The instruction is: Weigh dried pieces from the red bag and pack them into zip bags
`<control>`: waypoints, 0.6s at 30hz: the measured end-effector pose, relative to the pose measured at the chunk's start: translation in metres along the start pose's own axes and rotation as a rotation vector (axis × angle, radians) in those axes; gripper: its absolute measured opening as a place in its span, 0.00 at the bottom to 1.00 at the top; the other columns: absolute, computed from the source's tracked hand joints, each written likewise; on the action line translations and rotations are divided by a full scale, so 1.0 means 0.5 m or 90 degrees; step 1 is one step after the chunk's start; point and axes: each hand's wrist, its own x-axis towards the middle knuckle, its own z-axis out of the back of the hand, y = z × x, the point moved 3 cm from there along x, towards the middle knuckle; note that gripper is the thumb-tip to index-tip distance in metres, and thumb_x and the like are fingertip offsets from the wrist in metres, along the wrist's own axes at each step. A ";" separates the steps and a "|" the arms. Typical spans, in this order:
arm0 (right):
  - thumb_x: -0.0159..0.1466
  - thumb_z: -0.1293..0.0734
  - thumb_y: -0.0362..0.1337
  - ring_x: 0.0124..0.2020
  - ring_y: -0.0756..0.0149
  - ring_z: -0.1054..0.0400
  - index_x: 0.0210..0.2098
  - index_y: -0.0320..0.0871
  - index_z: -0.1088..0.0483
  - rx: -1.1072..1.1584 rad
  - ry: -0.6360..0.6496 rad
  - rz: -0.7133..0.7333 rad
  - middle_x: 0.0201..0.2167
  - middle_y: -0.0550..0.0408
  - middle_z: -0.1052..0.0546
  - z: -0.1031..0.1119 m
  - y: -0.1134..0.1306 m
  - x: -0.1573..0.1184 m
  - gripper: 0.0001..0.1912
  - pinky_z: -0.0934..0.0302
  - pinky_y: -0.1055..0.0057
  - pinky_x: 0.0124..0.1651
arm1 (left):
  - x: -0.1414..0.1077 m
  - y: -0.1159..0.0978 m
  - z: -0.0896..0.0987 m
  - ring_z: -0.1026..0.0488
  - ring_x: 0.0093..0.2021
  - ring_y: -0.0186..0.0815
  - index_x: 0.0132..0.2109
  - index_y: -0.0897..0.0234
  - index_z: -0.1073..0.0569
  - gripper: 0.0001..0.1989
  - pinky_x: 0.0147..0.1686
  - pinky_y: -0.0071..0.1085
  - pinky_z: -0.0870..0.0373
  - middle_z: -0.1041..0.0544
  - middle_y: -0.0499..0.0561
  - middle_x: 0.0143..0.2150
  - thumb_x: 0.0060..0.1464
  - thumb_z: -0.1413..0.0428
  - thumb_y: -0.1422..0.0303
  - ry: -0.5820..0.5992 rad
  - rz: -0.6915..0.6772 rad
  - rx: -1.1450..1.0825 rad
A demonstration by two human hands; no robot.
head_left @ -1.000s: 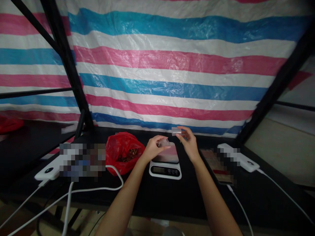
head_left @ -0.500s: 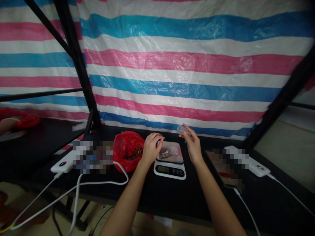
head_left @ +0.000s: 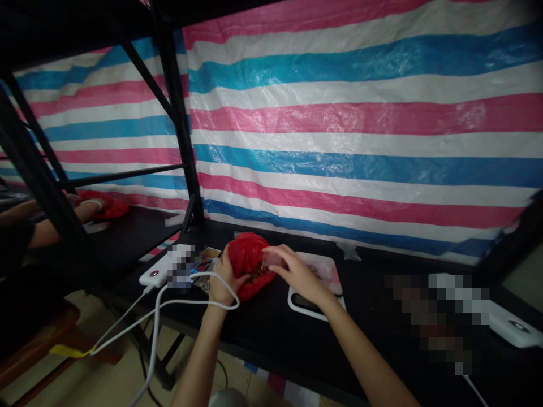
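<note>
My left hand (head_left: 223,281) grips the near left side of a red plastic bag (head_left: 249,247), its thumb reaching over the rim. Inside the bag lies a heap of small brass-coloured pieces (head_left: 259,271), too small to name. Between the fingers of my right hand (head_left: 297,275) is a small translucent plastic cup (head_left: 270,258), held at the bag's right rim above the pieces. Beside the bag stands a white digital scale (head_left: 313,310), partly covered by my right hand and forearm. A clear bag (head_left: 323,268) with small pieces lies on its pan.
White cables (head_left: 186,302) loop close by my left wrist from a white power bank (head_left: 159,271). Another white power bank (head_left: 509,322) lies far right, near a blurred-out item. A clear plastic scrap (head_left: 349,251) sits behind the scale. Another person's arm (head_left: 63,223) reaches over a red bag at left.
My view has turned left. My left hand has moved from beside the scale onto the red bag. My right hand has carried the cup leftward across the scale to the bag.
</note>
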 end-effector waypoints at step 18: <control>0.61 0.44 0.25 0.41 0.59 0.34 0.45 0.39 0.34 -0.496 0.214 0.065 0.39 0.46 0.26 -0.133 -0.015 0.032 0.14 0.42 0.64 0.44 | -0.055 0.003 0.045 0.32 0.47 0.52 0.46 0.69 0.30 0.22 0.44 0.42 0.37 0.28 0.64 0.45 0.44 0.43 0.62 0.214 0.002 0.211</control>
